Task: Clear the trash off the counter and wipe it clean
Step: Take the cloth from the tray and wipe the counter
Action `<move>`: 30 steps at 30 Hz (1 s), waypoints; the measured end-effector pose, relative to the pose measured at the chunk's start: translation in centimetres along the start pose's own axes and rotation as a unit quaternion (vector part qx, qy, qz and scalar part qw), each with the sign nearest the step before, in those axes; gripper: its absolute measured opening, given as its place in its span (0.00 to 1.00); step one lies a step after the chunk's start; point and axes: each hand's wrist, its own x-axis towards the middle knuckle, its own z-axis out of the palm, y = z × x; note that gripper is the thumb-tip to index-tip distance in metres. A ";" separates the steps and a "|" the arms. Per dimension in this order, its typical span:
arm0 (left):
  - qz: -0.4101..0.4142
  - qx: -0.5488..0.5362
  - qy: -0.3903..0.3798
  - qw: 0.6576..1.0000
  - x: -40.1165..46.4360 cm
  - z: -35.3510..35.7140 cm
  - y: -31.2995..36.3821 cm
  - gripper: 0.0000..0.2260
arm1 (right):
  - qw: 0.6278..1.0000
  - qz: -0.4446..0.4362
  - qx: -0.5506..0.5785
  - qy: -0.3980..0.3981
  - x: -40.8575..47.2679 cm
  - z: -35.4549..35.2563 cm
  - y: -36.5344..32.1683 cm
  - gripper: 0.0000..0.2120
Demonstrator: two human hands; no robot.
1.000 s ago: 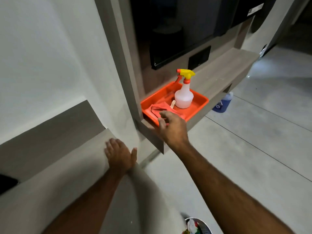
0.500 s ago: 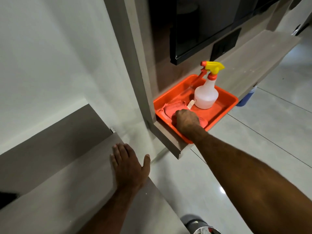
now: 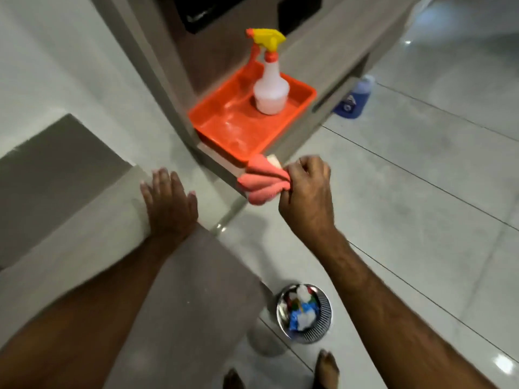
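Legible writing: only the blue bottle (image 3: 354, 96) standing on the floor under the shelf is showing any, pale marks that are reading roughly as "A" over "O"; blur is preventing anything firmer. The spray bottle (image 3: 270, 87), white body with yellow-and-orange trigger head, is carrying no label that can be made out.

Right hand (image 3: 306, 189) is closing around the pink cloth (image 3: 262, 181), fingers curled tight on one end while the bunched folds are hanging out to the left, in the air just off the front corner of the shelf (image 3: 222, 167). A small pale piece is showing at the top of the cloth; what it is cannot be told. Left hand (image 3: 168, 203) is lying flat and open, palm down, fingers spread, on the grey counter (image 3: 84, 240) near its far corner.

Change against the earlier frames: a second ago and half a second ago the right hand was reaching into the orange tray (image 3: 289, 123), pressing on the cloth lying there. Now the cloth is out of the tray and the tray is holding only the spray bottle, upright toward its back right. The left hand is staying planted on the counter throughout.

Metal bin (image 3: 323, 329) is sitting on the floor by the counter's end, holding crumpled white, blue and mixed-colour trash (image 3: 302, 311). Bare toes are showing at the bottom edge.
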 end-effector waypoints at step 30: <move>-0.574 -0.489 -0.398 0.523 -38.4 30.8 17.0 0.14 | 0.614 0.662 0.411 -0.125 -35.3 3.3 30.2 0.31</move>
